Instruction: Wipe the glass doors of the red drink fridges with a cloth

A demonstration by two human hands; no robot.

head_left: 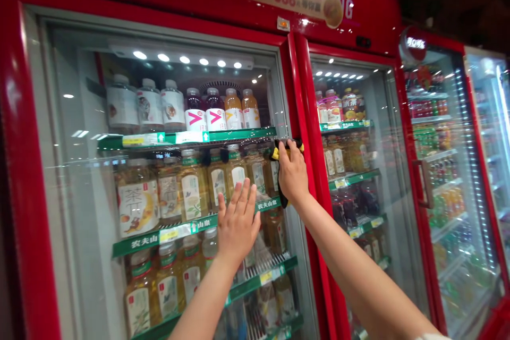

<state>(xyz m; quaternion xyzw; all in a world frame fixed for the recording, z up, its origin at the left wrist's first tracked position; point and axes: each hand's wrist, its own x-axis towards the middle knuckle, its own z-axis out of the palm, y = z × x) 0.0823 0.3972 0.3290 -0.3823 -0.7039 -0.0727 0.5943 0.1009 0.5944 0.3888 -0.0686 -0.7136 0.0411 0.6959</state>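
A glass door [87,186] in a red frame fronts a drinks fridge. My right hand [294,176] is on a black cloth [283,195] with yellow patches, holding it against the glass near the door's right edge. Part of the cloth is hidden under the palm and fingers. Lower and further left, my left hand [238,226] is raised with its fingers stretched out and nothing in it. Its palm faces the glass; whether it touches is hard to tell. Bottles of tea [194,188] stand on the shelf behind the door.
The fridge's second door [358,164] lies right of the red centre posts [308,133]. White-labelled and purple bottles [214,111] fill the top shelf. Another drinks fridge with a brown handle [423,183] stands further right. Reflections streak the glass.
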